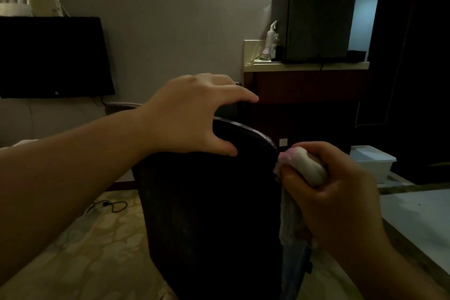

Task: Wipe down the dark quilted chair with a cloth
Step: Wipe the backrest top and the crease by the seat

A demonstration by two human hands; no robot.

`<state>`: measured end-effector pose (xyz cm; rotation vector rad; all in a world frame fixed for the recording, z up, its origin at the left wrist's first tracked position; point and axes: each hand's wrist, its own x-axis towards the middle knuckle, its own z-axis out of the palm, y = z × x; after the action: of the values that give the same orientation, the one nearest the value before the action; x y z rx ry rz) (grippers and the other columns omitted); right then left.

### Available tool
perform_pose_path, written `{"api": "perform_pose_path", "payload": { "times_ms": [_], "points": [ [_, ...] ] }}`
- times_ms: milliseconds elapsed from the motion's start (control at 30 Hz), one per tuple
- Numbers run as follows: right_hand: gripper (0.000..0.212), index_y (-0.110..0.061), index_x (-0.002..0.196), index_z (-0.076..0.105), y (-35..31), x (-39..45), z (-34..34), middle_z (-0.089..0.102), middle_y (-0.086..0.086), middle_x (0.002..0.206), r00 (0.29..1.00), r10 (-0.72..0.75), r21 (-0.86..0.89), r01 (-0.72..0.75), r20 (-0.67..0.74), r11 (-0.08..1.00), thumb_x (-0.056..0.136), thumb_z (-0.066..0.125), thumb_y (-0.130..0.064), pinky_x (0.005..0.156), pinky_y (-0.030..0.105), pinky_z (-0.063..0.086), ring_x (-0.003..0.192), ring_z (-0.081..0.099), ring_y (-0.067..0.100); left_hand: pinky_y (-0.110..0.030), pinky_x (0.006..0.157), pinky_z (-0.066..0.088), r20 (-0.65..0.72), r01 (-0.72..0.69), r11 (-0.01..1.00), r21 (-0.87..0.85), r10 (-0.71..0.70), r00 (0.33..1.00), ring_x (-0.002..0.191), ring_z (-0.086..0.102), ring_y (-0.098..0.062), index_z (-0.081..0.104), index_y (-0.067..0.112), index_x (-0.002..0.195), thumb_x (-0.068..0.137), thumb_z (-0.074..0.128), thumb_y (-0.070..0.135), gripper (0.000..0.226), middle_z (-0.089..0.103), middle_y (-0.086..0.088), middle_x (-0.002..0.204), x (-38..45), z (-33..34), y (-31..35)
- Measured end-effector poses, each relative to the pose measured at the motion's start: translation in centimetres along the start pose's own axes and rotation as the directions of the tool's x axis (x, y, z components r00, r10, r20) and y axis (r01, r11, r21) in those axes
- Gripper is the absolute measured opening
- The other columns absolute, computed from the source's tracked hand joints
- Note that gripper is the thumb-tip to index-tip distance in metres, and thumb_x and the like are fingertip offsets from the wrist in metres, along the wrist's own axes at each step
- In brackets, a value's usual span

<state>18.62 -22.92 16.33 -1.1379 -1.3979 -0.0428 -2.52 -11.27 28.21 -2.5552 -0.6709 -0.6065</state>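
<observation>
Two hands at the chair [209, 214], which stands just in front of me, its dark back filling the lower middle of view. My left hand [192, 114] rests on the top edge, thumb on the near face, fingers spread loosely over the rim, not clamped. My right hand [341, 192] has its grip closed round the cloth [304, 165], bunched at the backrest's right edge, a tail hanging below the fist. Cloth looks soft, light, limp; best kept wadded so it presses evenly. Chair back seems firm and padded, likely to tip or shift under rubbing, so steadying at the top rim makes sense. Quilting hard to see in this dim light.
</observation>
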Motion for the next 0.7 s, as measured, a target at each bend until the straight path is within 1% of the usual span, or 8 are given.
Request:
{"api": "perform_pose_path", "payload": {
  "times_ms": [100,233,300,433,533,600,700],
  "points": [
    [0.017,-0.036,0.098,0.066,-1.1,1.4,0.1,0.067,-0.017,0.091,0.997,-0.075,-0.08,0.073,-0.027,0.994,0.084,0.07,-0.045,0.069,0.027,0.057,0.086,0.063,0.001,-0.039,0.097,0.045,-0.047,0.003,1.0,0.014,-0.003,0.999,0.123,0.052,-0.011,0.041,0.045,0.147,0.07,0.062,0.079,0.087,0.055,0.013,0.138,0.1,0.4,0.3],
    [0.025,-0.027,0.102,0.069,-2.5,3.2,0.3,0.067,-0.016,0.094,0.983,-0.169,-0.112,0.16,-0.075,0.981,0.085,0.07,-0.045,0.072,0.015,0.052,0.088,0.063,-0.001,-0.041,0.103,0.035,-0.115,0.063,0.998,0.014,-0.061,0.992,0.129,0.048,-0.015,0.036,0.043,0.15,0.07,0.06,0.081,0.091,0.052,0.01,0.142,-0.5,1.1,0.7],
    [0.025,-0.025,0.102,0.07,-2.4,3.3,0.3,0.068,-0.015,0.094,0.98,-0.175,-0.104,0.166,-0.091,0.981,0.085,0.07,-0.043,0.073,0.016,0.052,0.089,0.064,0.0,-0.044,0.106,0.034,-0.155,0.094,0.995,0.019,-0.09,0.984,0.132,0.046,-0.017,0.037,0.042,0.15,0.07,0.057,0.082,0.092,0.052,0.009,0.142,-1.0,1.5,1.1],
    [0.016,-0.026,0.099,0.07,-1.0,1.9,-0.5,0.067,-0.016,0.091,0.983,-0.14,-0.107,0.128,-0.116,0.986,0.087,0.073,-0.036,0.069,0.019,0.052,0.086,0.064,0.003,-0.051,0.111,0.034,-0.213,0.122,0.992,0.039,-0.111,0.971,0.135,0.045,-0.02,0.039,0.041,0.15,0.072,0.057,0.08,0.089,0.052,0.008,0.143,-1.9,2.0,1.8],
    [0.013,-0.029,0.097,0.07,-0.2,1.3,-1.1,0.066,-0.016,0.089,0.991,-0.115,-0.17,0.102,-0.07,0.98,0.086,0.073,-0.035,0.069,0.024,0.053,0.085,0.063,0.002,-0.055,0.113,0.032,-0.219,0.101,0.992,0.077,-0.082,0.972,0.136,0.044,-0.022,0.039,0.04,0.15,0.074,0.059,0.076,0.087,0.051,0.008,0.143,-2.5,2.0,1.2],
    [0.015,-0.028,0.098,0.07,-0.2,1.7,-1.3,0.065,-0.016,0.09,0.991,-0.123,-0.208,0.11,-0.05,0.972,0.085,0.074,-0.035,0.07,0.024,0.052,0.084,0.061,0.002,-0.056,0.113,0.032,-0.221,0.105,0.991,0.078,-0.086,0.972,0.136,0.044,-0.023,0.038,0.039,0.151,0.073,0.061,0.077,0.089,0.051,0.006,0.143,-2.5,1.7,0.7],
    [0.025,-0.022,0.103,0.072,-1.0,3.0,-1.1,0.065,-0.011,0.094,0.981,-0.191,-0.261,0.176,-0.033,0.949,0.082,0.075,-0.036,0.073,0.023,0.05,0.086,0.059,0.003,-0.057,0.114,0.031,-0.213,0.123,0.99,0.076,-0.104,0.971,0.138,0.042,-0.022,0.037,0.04,0.151,0.07,0.06,0.079,0.093,0.05,0.007,0.144,-1.8,1.6,0.7]
  ]
}}
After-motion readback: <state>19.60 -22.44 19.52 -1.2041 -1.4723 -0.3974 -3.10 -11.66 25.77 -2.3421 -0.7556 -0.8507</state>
